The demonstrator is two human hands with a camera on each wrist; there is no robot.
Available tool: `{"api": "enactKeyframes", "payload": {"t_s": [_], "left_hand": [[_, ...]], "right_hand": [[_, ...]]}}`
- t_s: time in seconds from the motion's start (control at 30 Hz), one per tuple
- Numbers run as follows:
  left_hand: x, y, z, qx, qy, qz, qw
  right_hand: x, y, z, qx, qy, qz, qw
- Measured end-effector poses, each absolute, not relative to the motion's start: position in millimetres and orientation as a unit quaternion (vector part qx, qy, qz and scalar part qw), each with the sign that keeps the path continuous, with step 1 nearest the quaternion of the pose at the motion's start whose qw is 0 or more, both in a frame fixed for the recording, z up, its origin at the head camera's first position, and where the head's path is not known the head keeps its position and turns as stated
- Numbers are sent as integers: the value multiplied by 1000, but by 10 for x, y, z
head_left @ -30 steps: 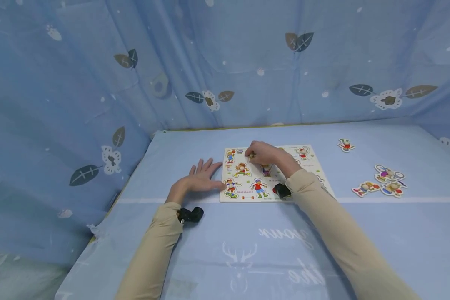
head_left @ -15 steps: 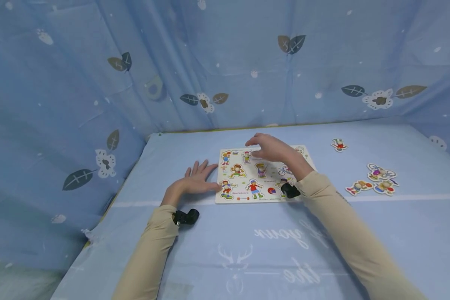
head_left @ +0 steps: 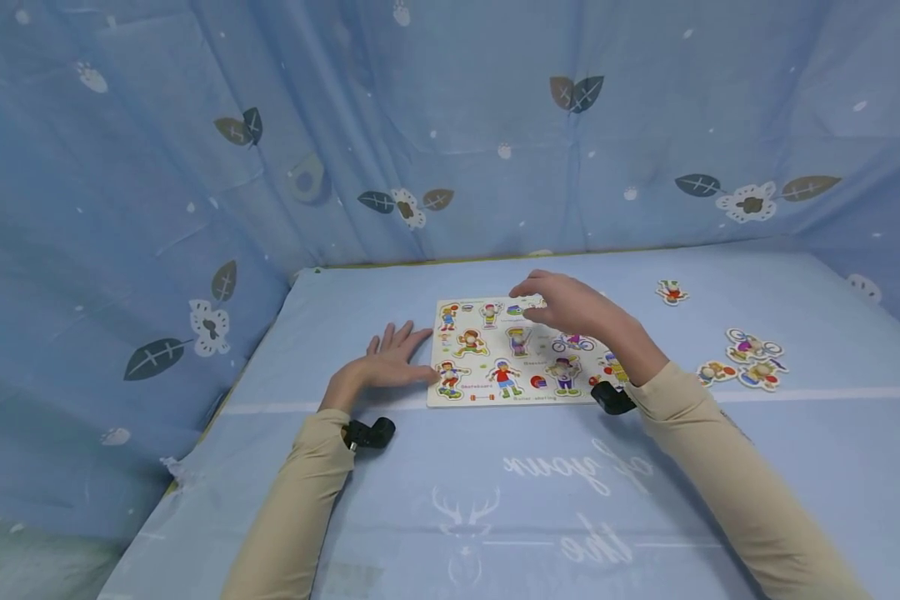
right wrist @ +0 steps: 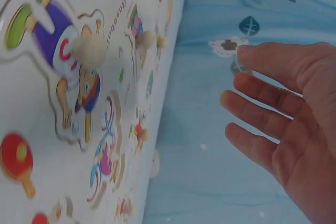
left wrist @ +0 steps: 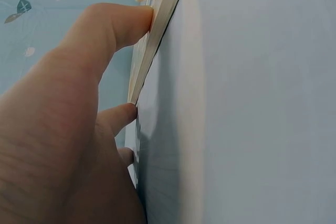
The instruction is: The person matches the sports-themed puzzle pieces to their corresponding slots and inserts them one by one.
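Note:
A white peg puzzle board with printed sports figures lies on the table. My left hand rests at its left side, fingers spread. In the left wrist view the thumb touches the board's edge, with other fingertips along it. Above the board's far right part, my right hand hovers with fingers apart, holding nothing; it hides some figures. A baseball player piece with a round knob sits in the board below it. A bicycle figure shows nearby.
Loose puzzle pieces lie to the board's right: a red-clothed figure farther back, and a cluster with a cyclist piece, a ball player piece and another figure. A blue patterned curtain stands behind the table.
My right hand has let go of a puzzle piece at the board's upper left, lifted, and moved right. The left hand stays beside the board. The view has shifted slightly.

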State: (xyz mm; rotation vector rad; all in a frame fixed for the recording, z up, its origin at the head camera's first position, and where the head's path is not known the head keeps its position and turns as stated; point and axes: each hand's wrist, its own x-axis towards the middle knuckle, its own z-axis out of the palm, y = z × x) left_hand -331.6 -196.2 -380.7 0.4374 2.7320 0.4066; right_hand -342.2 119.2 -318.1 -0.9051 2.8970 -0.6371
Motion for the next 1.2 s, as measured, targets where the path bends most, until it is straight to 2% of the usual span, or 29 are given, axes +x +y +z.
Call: {"api": "enactKeyframes", "payload": {"t_s": [0.57, 0.97, 1.2], "left_hand": [[-3311, -1959, -3804, 148, 963, 150, 166], [-3331, -1940, -3830, 150, 963, 150, 165], [-3322, -1935, -3836, 147, 963, 151, 169]], "right_hand": [[-3198, 2052, -2852, -193, 948, -252, -37], [-3021, 2620, -2635, -151, 932, -305, -126], [-2989, 2761, -2605, -131, 940, -288, -126]]}}
